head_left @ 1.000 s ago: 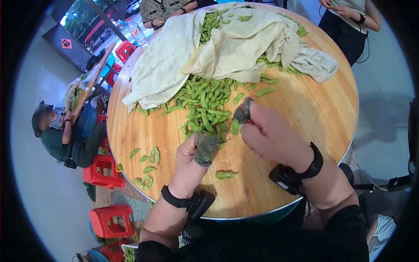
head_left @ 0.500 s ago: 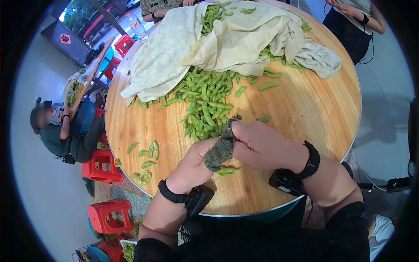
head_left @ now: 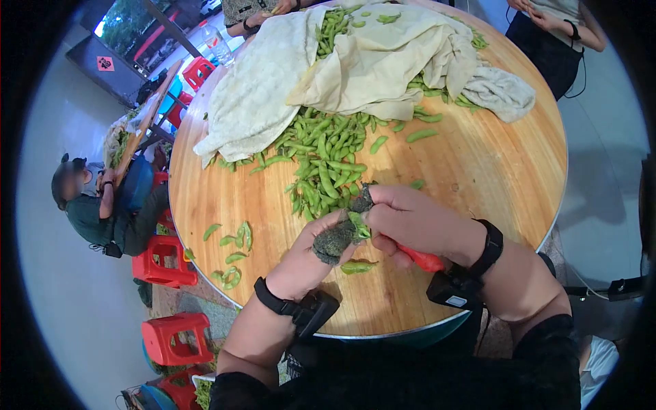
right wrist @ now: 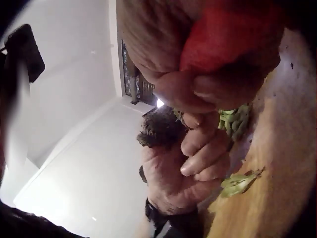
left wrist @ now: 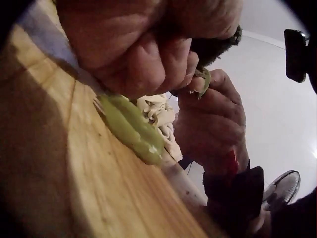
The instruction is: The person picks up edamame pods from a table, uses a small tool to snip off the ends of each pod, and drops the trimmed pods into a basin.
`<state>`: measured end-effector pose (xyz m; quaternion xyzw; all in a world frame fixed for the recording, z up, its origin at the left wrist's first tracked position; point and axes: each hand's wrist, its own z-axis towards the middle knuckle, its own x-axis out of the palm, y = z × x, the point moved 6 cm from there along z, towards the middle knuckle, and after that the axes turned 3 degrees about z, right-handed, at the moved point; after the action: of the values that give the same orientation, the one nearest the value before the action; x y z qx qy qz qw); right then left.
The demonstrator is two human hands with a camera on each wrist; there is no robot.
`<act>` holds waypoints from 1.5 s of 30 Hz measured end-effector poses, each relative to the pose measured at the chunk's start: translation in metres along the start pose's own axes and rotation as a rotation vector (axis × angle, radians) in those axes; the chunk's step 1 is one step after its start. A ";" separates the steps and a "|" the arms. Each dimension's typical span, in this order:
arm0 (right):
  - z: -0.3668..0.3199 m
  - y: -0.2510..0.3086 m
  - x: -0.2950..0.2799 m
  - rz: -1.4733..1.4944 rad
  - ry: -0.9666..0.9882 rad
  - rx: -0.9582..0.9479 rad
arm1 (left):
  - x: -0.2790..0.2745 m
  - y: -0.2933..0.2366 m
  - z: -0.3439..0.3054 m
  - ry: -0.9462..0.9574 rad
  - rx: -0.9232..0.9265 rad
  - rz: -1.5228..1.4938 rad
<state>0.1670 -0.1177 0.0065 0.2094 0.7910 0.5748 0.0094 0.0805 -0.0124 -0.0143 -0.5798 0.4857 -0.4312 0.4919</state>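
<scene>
The head view shows us black wrist cameras (head_left: pixel 318 311) on both wrists, closest to us. Just ahead, our left hand (head_left: pixel 301 263), its thumb in a dark cover (head_left: pixel 333 244), has its fingers curled and pinches a green pod (head_left: pixel 359 227). Our right hand (head_left: pixel 427 222) meets it there, thumb also covered, pinching at the same pod, while its lower fingers curl round a red object (head_left: pixel 421 260). How much of that pod each grips we cannot tell.

Just below the fingertips a loose pod (head_left: pixel 359 266) lies on the wooden table (head_left: pixel 478 184). To the left of our left hand we see scattered pods (head_left: pixel 247 234). Beyond both hands spreads the pile of pods (head_left: pixel 324 157), partly beneath pale cloths (head_left: pixel 260 89). A crumpled cloth (head_left: pixel 502 93) lies beyond our right hand, to its right.

Farther off, ahead and left of our left hand, are a plastic bottle (head_left: pixel 217 46) and a seated person (head_left: pixel 85 205) in a dark cap; red stools (head_left: pixel 166 261) stand left of the table. Other people stand past its far edge.
</scene>
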 end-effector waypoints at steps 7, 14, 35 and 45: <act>0.004 0.010 -0.002 -0.839 -0.313 -0.657 | 0.005 0.008 0.003 0.016 -0.188 -0.228; 0.000 0.009 0.002 -0.273 -0.115 -0.123 | 0.006 0.004 0.005 0.054 -0.155 -0.261; 0.007 -0.004 0.003 0.195 -0.019 -0.098 | 0.013 -0.003 0.003 0.084 -0.067 -0.151; 0.006 0.004 0.005 0.048 -0.040 -0.167 | 0.008 0.003 0.005 0.039 -0.041 -0.319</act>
<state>0.1653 -0.1101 0.0093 0.2385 0.7346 0.6345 0.0290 0.0863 -0.0201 -0.0179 -0.6510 0.4055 -0.5050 0.3959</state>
